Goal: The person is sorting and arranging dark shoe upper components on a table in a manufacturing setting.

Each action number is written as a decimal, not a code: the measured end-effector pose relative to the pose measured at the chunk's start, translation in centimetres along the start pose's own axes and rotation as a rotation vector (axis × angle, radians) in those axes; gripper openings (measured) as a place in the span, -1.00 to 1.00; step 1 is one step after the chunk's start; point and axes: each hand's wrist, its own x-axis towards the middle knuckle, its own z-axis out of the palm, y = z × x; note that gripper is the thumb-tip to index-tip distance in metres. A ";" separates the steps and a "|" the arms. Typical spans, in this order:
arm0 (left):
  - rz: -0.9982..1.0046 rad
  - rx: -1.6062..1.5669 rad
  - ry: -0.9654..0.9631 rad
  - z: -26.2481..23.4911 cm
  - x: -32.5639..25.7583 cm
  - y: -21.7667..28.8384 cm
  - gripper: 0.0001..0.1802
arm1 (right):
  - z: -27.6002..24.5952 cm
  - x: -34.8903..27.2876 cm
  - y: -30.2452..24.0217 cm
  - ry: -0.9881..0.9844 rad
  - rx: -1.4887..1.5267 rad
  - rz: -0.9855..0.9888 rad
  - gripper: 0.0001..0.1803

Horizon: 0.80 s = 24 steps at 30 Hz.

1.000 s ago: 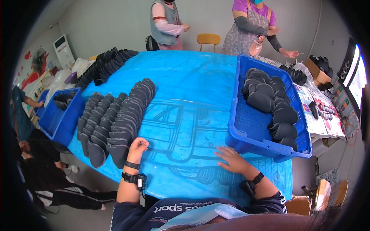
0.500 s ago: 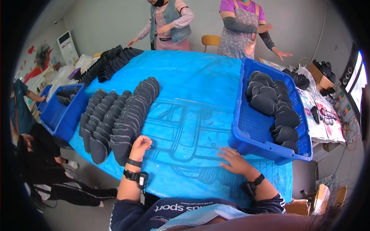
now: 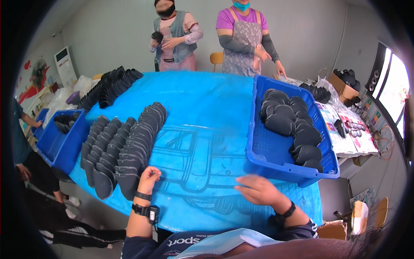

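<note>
Right hand (image 3: 258,190) has turned, loose fingers less spread, blurred, seemingly empty.
Left hand (image 3: 149,177) curls narrow; its wrist swinging could topple pads (image 3: 134,144).

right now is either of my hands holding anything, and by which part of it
Nothing shows in either grip: your left hand is loosely curled, your right hand open.

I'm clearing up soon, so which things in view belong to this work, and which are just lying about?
Likely part of the work:
rows of black cupped pieces beside the left hand
blue crate near the right hand, holding more black pieces
blue table cover

Likely just lying about:
yellow chair
cardboard box at lower right
tall white appliance, far left
</note>
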 end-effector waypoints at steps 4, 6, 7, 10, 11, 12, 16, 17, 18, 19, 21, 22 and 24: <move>-0.026 0.042 0.013 0.3 -0.8 1.0 -0.91 | -11.3 1.2 -2.2 0.697 -0.820 0.519 -0.65; -0.027 0.040 -0.010 0.4 -0.8 0.9 -0.91 | -12.9 -2.0 2.8 0.217 -0.612 1.021 -0.68; -0.024 0.034 -0.017 0.5 -0.8 1.0 -0.91 | -13.1 -2.1 3.9 -0.212 -0.599 1.218 -0.67; -0.015 0.016 -0.032 0.5 -0.9 0.7 -0.91 | -11.7 -2.9 4.6 -0.080 -0.390 1.050 -0.68; -0.015 0.003 -0.039 0.5 -0.7 0.5 -0.91 | -11.5 -3.2 5.1 -0.085 -0.392 1.040 -0.68; -0.016 -0.001 -0.029 0.6 -0.5 0.6 -0.91 | -11.5 -3.6 5.8 -0.080 -0.368 0.925 -0.70; -0.012 -0.010 -0.059 0.5 -0.3 0.3 -0.91 | -12.4 2.5 3.9 0.198 -0.220 0.463 -0.46; -0.025 0.008 -0.031 -0.2 -0.3 -0.2 -0.91 | -12.7 7.1 2.2 0.208 -0.050 0.438 -0.37; -0.041 0.020 -0.030 -0.5 -0.4 -0.4 -0.91 | -13.0 11.1 0.6 0.146 0.016 0.373 -0.32; -0.039 0.015 -0.038 0.0 -0.3 0.1 -0.91 | -13.2 13.9 0.5 0.062 -0.032 0.309 -0.28; -0.032 0.005 -0.045 0.6 0.3 0.3 -0.90 | -11.2 20.0 1.5 0.028 0.008 0.177 -0.22; -0.041 -0.005 -0.032 0.3 -0.1 0.6 -0.91 | -10.8 23.3 0.3 -0.101 -0.023 0.267 -0.20; -0.038 -0.013 -0.010 -0.2 -0.2 0.6 -0.91 | -9.5 27.7 -1.0 -0.128 -0.010 0.249 -0.21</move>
